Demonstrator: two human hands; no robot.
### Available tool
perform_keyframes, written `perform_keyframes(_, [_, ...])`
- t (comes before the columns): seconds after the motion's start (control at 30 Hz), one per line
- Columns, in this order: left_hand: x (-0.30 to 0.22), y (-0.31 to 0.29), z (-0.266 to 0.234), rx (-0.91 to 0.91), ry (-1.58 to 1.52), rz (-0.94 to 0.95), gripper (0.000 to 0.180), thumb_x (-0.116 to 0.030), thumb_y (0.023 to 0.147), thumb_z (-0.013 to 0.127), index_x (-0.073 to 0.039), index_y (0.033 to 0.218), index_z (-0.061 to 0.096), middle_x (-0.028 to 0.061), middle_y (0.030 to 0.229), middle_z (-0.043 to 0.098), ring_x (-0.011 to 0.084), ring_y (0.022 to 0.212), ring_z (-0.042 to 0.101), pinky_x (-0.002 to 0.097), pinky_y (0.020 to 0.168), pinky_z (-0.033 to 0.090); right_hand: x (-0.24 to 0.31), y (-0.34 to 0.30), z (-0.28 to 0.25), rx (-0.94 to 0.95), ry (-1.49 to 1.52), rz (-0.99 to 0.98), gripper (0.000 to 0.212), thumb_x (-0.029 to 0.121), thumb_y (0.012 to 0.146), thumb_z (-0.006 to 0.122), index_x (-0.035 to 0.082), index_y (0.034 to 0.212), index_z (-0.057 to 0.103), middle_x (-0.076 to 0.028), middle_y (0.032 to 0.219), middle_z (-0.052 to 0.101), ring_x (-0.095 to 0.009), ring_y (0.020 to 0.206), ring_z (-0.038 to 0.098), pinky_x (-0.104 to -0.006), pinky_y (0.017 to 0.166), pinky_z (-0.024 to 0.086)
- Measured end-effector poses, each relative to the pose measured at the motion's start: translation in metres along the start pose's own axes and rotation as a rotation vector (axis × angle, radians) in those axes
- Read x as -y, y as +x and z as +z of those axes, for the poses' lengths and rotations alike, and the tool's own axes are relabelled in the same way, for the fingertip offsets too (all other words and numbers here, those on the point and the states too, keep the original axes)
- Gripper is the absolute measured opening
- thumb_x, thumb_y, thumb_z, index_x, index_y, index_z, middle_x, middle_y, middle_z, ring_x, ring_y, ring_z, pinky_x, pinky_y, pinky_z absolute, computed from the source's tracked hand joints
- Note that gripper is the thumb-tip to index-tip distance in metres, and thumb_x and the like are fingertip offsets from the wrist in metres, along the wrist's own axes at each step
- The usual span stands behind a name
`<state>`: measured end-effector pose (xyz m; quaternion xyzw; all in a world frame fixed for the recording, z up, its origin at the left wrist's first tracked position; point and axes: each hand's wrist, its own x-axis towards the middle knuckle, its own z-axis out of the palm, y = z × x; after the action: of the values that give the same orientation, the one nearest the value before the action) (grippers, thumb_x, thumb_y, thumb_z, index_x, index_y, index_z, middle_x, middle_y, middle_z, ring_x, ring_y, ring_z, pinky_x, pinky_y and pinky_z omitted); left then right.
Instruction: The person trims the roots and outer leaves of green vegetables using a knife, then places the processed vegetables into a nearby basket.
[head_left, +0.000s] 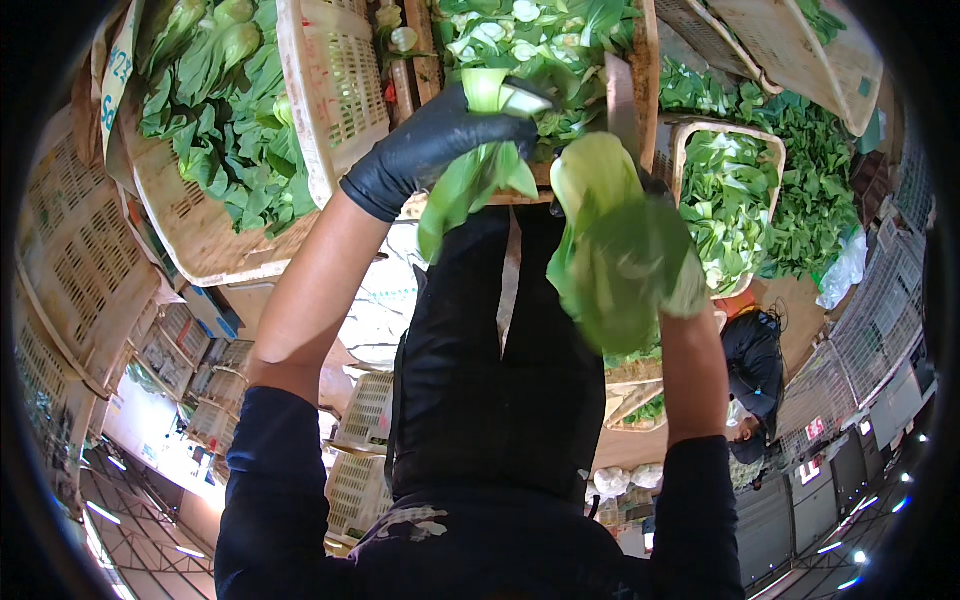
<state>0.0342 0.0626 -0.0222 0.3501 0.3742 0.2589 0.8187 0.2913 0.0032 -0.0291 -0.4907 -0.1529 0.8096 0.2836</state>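
Left grip (435, 145), in a black glove, is curled snugly around a bok choy (484, 90): pale stem end poking out above the fingers, leaves hanging down below them. Right grip (655, 187) is mostly hidden behind a second, bigger bok choy (598, 180), so I honestly can't tell how far its fingers are closed. That one has its pale base up top, and its leaves are pretty blurry.

Just beyond both grips there's a container of bok choy (540, 45) with a brownish rim (648, 70). Off to the left of the left grip sits a big dirty cream crate (205, 262) with more leafy greens (225, 130) in it, and a slatted plastic crate (345, 90) stands between. Right of the right grip: a smaller crate (777, 170) full of greens, a leafy heap (815, 195) just beside it, a clear plastic bag (843, 270) further out, plus another person (755, 365) in dark clothes.
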Motion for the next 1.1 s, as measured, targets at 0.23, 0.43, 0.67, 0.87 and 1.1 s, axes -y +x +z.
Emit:
perform_keyframes(0.23, [-0.008,-0.031,-0.054,-0.685,0.868,0.366,0.046,-0.016,0.078,0.063,0.002,0.118,0.048,0.0174,0.116,0.054,0.0249,0.108,0.052,0.0318,0.092,0.039,-0.028,0.004,-0.097,-0.277,0.021,-0.083,0.05,0.036,0.085,0.045,0.002,0.122,0.042,-0.01,0.114,0.046,-0.022,0.104,0.044,-0.0325,0.087,0.039])
perform_keyframes(0.43, [-0.027,-0.138,-0.146,-1.0,1.326,0.379,0.036,-0.004,0.072,0.062,-0.004,0.108,0.055,0.0152,0.105,0.058,0.0283,0.098,0.055,0.0339,0.085,0.043,0.011,-0.107,-0.228,-0.6,0.068,-0.168,0.058,0.045,0.086,0.038,0.004,0.128,0.035,-0.013,0.126,0.036,-0.025,0.115,0.035,-0.0344,0.094,0.034])
perform_keyframes(0.67, [-0.011,-0.132,-0.206,-0.827,1.505,0.102,0.044,-0.026,0.073,0.067,-0.004,0.108,0.054,0.0151,0.098,0.059,0.0328,0.091,0.055,0.0393,0.079,0.044,0.026,-0.215,-0.258,-0.906,0.277,-0.194,0.068,0.054,0.088,0.031,0.006,0.136,0.025,-0.016,0.14,0.024,-0.029,0.128,0.025,-0.0366,0.103,0.029])
perform_keyframes(0.87, [0.045,-0.098,-0.201,-1.225,1.248,-0.579,0.074,-0.054,0.059,0.07,0.002,0.104,0.052,0.0218,0.102,0.054,0.0353,0.098,0.051,0.0411,0.085,0.041,-0.03,-0.138,-0.212,-0.577,-0.011,0.052,0.043,0.036,0.089,0.039,0.004,0.116,0.048,-0.009,0.113,0.055,-0.022,0.098,0.052,-0.0352,0.079,0.043])
perform_keyframes(1.1, [0.031,-0.119,-0.172,-1.241,0.53,0.196,0.065,-0.012,0.059,0.078,0.003,0.112,0.045,0.0128,0.099,0.058,0.0209,0.085,0.059,0.0319,0.076,0.049,-0.035,-0.051,-0.034,-0.238,-0.782,-0.055,0.009,0.01,0.083,0.053,0.003,0.077,0.052,-0.003,0.066,0.053,-0.013,0.054,0.051,-0.025,0.052,0.04])
